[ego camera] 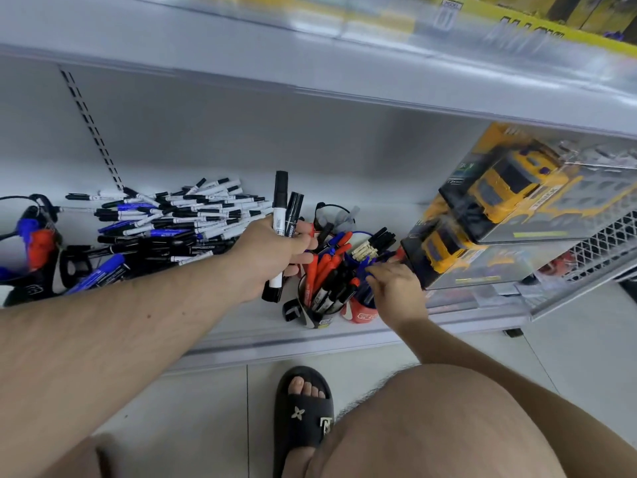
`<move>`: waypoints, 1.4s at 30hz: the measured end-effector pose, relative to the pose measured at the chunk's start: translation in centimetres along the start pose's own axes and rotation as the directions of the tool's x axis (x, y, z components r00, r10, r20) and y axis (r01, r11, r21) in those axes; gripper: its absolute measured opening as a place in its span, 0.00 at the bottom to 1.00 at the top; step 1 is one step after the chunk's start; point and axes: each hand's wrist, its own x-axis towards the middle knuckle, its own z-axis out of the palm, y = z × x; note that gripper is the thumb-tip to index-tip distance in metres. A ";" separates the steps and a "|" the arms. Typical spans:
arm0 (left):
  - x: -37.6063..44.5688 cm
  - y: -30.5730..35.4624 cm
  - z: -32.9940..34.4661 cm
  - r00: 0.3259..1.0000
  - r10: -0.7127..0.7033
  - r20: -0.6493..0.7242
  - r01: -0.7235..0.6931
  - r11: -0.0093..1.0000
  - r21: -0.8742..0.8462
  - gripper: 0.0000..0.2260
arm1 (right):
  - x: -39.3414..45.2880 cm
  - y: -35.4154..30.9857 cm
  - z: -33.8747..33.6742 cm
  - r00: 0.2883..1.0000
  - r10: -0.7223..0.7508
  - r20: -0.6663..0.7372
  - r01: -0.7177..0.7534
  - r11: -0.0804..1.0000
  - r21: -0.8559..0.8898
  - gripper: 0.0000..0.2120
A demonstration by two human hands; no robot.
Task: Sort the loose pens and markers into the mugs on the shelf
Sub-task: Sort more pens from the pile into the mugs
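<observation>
The right hand (396, 291) hides the red mug's (362, 313) mouth — the upper shelf's boxes (517, 25) are blurred.

Boxed yellow toy trucks (510, 188) are sitting stacked at the shelf's right end, a wire basket (599, 250) is showing beneath them, and a black sandal (303, 419) is resting on the near tiled floor (206, 408).

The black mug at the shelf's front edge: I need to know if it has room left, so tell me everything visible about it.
The black mug stands upright near the shelf front edge, beside a red mug. It looks glossy, with a white mark, a label and a handle at its left. Red and black markers crowd its mouth. Neither hand touches it.
</observation>
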 end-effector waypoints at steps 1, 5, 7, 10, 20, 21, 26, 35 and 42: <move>0.0 0.0 0.0 1.000 -0.001 0.001 0.001 1.000 0.003 0.05 | -0.3 -0.1 0.4 1.000 0.000 0.010 0.001 0.998 -0.065 0.14; -0.1 -0.1 -0.1 1.000 -0.004 0.015 0.004 1.000 0.015 0.05 | -0.6 -0.6 0.8 0.947 0.225 0.228 -0.162 0.950 -0.266 0.31; -0.2 -0.1 -0.1 1.000 -0.008 0.025 0.008 1.000 0.020 0.04 | -0.6 -0.7 0.6 0.927 0.236 0.293 -0.142 0.941 -0.307 0.35; -0.2 -0.1 -0.1 1.000 -0.015 0.028 0.014 0.999 0.029 0.05 | -1.1 -1.0 -0.1 0.917 0.177 0.357 -0.042 0.934 -0.355 0.37; -0.7 0.2 -0.2 0.998 -0.028 0.055 0.025 0.998 0.054 0.04 | -1.9 -0.9 -0.9 0.846 0.302 0.439 -0.117 0.909 -0.399 0.49; -0.8 0.2 -0.3 0.998 -0.028 0.059 0.025 0.998 0.057 0.04 | -1.9 -1.0 -0.9 0.842 0.256 0.475 -0.058 0.918 -0.392 0.49; -0.9 0.3 -0.6 0.997 -0.025 0.072 0.020 0.997 0.071 0.05 | -1.2 -0.9 -1.0 0.810 0.309 0.498 -0.120 0.919 -0.375 0.49; -0.9 0.3 -0.8 0.998 -0.029 0.056 0.025 0.998 0.066 0.05 | -0.7 0.3 0.2 0.996 -0.072 0.058 0.084 0.966 -0.245 0.05; -0.9 0.1 -1.0 0.998 -0.040 0.041 0.037 0.997 0.061 0.05 | 3.8 0.3 -0.3 0.966 0.210 0.150 -0.191 0.973 -0.132 0.14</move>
